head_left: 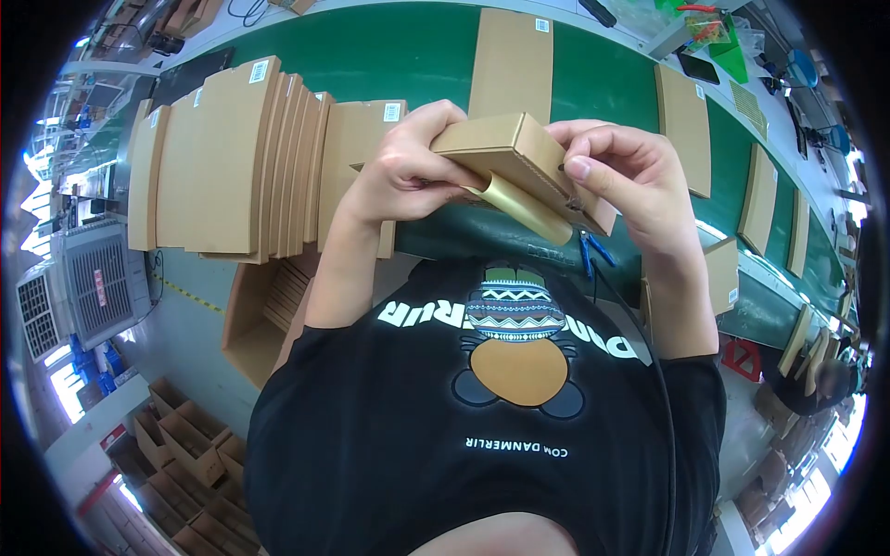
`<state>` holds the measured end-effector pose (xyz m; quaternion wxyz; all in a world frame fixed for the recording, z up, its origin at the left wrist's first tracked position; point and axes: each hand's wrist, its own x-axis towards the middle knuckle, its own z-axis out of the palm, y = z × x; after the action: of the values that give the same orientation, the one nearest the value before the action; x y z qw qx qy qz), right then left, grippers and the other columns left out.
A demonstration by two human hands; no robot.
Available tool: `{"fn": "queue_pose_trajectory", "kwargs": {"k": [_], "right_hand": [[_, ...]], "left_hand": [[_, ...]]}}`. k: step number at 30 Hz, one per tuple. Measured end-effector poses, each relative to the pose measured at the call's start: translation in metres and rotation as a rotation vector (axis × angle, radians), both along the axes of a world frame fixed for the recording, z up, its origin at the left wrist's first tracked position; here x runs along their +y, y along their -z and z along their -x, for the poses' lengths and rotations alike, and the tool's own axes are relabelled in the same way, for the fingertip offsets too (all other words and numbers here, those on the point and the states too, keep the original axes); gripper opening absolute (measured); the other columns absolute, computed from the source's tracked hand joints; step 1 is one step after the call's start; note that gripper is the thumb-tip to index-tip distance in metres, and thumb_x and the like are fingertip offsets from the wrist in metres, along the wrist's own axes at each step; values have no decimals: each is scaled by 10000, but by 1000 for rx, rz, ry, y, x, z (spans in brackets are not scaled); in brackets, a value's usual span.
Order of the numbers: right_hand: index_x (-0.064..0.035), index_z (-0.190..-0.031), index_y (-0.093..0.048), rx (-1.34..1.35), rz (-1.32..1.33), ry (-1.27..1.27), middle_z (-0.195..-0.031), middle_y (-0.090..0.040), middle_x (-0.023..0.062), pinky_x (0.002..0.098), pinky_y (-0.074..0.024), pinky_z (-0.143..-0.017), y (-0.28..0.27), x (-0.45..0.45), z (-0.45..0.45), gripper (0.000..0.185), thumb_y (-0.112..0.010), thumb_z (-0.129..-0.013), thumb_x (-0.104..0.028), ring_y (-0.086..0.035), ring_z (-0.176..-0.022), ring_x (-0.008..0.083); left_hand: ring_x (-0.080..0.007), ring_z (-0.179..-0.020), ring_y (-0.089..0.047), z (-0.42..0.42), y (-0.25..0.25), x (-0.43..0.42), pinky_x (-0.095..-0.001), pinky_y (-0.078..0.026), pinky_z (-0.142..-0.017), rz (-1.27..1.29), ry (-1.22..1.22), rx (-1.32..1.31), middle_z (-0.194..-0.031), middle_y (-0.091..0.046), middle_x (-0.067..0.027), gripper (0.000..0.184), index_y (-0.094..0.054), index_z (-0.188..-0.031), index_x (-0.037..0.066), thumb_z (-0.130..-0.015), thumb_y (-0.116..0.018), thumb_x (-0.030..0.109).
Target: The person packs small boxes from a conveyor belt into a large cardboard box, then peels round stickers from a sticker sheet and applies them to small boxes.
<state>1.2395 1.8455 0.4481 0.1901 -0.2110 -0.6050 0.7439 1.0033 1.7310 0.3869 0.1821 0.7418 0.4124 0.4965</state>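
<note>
A small brown cardboard box (477,139) is held up in front of my chest, tilted. My left hand (413,167) is closed around its left end, thumb below and fingers above. At the box's right end, my right hand (630,176) has its thumb and forefinger close together in a pinch by the side wall. A small dark spot shows near the thumb tip, too small to name. A curved gold-coloured strip (528,211) hangs under the box. Just below the box lies a blue-handled hand tool (593,252), its jaws hard to see.
A row of flat cardboard boxes (222,157) stands at the left of the green bench (371,56). More boxes lie at the back, including one flat box (512,65), and along the right side. An open carton (248,324) is below left. A dark cable (663,408) runs down my shirt.
</note>
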Motion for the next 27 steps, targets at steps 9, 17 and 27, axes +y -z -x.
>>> {"fn": "queue_pose_trajectory", "kwargs": {"k": [9, 17, 27], "right_hand": [[22, -816, -674, -95, -225, 60, -1013, -687, 164, 277, -488, -854, 1, -3, -5, 52, -696, -826, -24, -632, -894, 149], [-23, -1176, -525, -51, 209, 62, -943, -705, 84, 212, -490, -769, 32, 14, -1, 376, -690, -839, -42, -642, -798, 93], [12, -1406, -362, -146, 84, 70, -1333, -521, 165, 433, -407, -1041, 160, -12, 4, 726, -704, -772, -77, -517, -1227, 292]], "left_hand": [[-272, -811, -582, -4, -2, 2, -342, -453, -652, -29, 0, 41, -843, -578, -115, 229, -750, -760, 82, -539, -803, 62], [-288, -846, -590, 0, 3, -1, -351, -460, -699, 13, 10, 55, -907, -591, -161, 220, -723, -743, 35, -533, -785, 24], [-248, -908, -586, 40, 32, -30, -330, -455, -782, 134, -317, -250, -942, -610, -117, 148, -740, -778, 19, -655, -817, 45]]}}
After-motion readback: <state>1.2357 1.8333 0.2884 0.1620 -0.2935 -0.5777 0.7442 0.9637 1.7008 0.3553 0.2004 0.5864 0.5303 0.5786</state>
